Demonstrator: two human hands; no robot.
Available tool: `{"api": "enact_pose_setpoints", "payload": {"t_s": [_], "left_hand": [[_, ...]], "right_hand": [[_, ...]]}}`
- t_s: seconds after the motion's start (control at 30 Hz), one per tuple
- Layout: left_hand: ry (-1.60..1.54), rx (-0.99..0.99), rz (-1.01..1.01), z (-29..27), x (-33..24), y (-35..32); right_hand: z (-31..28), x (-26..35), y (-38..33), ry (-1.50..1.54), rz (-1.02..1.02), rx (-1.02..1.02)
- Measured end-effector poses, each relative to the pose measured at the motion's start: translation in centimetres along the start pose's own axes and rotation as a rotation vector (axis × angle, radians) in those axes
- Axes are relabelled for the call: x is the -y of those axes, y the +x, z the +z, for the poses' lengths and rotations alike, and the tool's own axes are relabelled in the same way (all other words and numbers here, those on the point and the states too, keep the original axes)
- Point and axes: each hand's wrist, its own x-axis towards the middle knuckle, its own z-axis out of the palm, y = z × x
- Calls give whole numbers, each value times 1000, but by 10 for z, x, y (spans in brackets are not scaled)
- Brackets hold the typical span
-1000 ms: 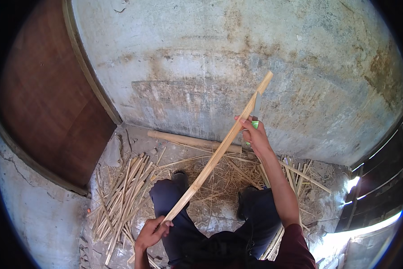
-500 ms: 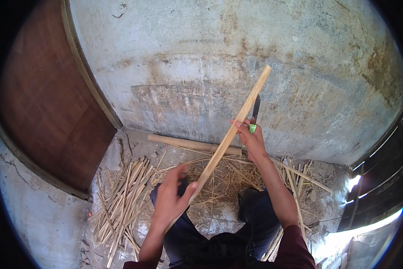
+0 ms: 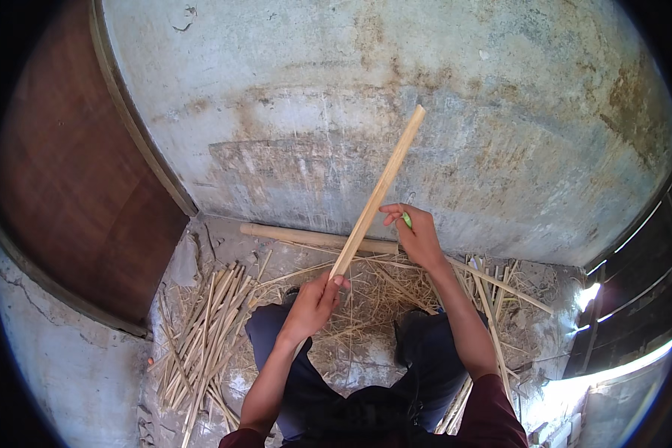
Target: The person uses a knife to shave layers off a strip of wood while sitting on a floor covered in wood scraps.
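A long, pale bamboo strip point(image 3: 384, 183) slants up and to the right in front of me. My left hand point(image 3: 315, 306) is closed around its lower part, thumb on top. Just right of the strip is my right hand point(image 3: 419, 237), its fingers curled around a knife whose green handle point(image 3: 407, 219) shows between them. The knife's blade cannot be made out clearly at this angle. The right fingertips are close to the strip's edge; whether they touch it, I cannot tell.
Many cut bamboo sticks point(image 3: 205, 336) lie heaped on the floor at left, more point(image 3: 493, 287) at right. A thick bamboo pole point(image 3: 317, 237) rests along the base of the stained wall point(image 3: 298, 112). Shavings point(image 3: 366, 317) litter the floor between my legs. A brown door point(image 3: 82, 172) stands at left.
My left hand, formerly spread beside the strip, has closed around it. The right hand has come off the strip and turned the knife, so its dark blade no longer shows plainly.
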Motion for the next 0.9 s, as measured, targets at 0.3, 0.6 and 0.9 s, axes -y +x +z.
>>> {"api": "enact_pose_setpoints", "payload": {"t_s": [0.3,0.6,0.9], "left_hand": [[126,-89,-8,5,-14,-6],[153,-103,-17,9,-17,-12],[130,-119,14,12,-14,-14]], "right_hand": [[25,16,-16,-661,-218,-20],[38,20,-18,-739,-214,-46],[38,14,-9,-779,-111,-117]]}}
